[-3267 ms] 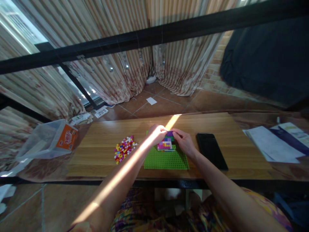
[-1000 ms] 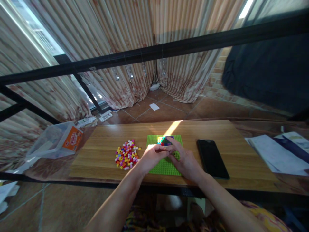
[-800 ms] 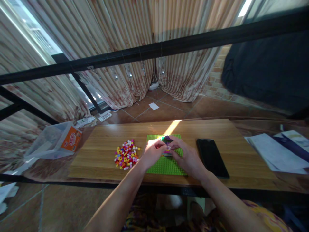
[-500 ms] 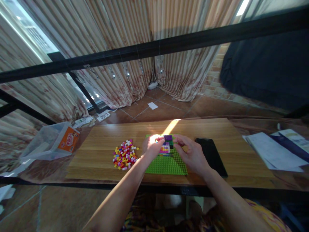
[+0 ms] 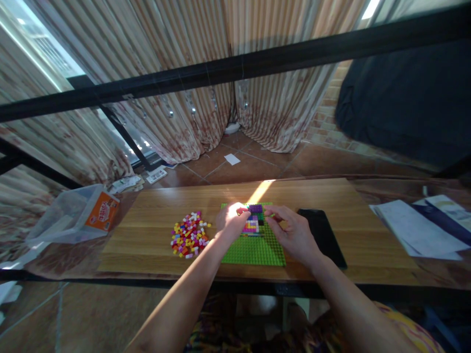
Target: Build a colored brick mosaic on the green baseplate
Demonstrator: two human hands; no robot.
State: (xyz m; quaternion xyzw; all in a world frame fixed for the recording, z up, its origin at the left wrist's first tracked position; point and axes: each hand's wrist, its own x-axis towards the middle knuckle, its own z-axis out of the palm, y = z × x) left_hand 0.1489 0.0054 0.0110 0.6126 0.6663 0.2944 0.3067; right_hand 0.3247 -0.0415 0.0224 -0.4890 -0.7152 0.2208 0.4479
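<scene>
A green studded baseplate (image 5: 253, 252) lies on the wooden tabletop, with a small build of toy bricks (image 5: 251, 226) in purple, pink, white, yellow and black on its far half. At the build's left side is my left hand (image 5: 231, 221), lit by sun, its thumb and fingers closed together; whatever they pinch is too small to name. My right hand (image 5: 292, 233) is just right of the build, thumb and forefinger curled toward each other near a purple brick (image 5: 255, 209). Anything between those fingertips is too small to make out.
Loose bricks in many colours (image 5: 189, 235) are heaped left of the baseplate. A black phone or tablet (image 5: 324, 238) lies right of my right hand. Papers (image 5: 419, 228) are at the far right, a clear plastic bin (image 5: 62, 215) at the far left. A dark rail (image 5: 206, 73) crosses beyond the table.
Both hands stay almost in place over the build, with only slight finger shifts. The whole view has moved a little.
</scene>
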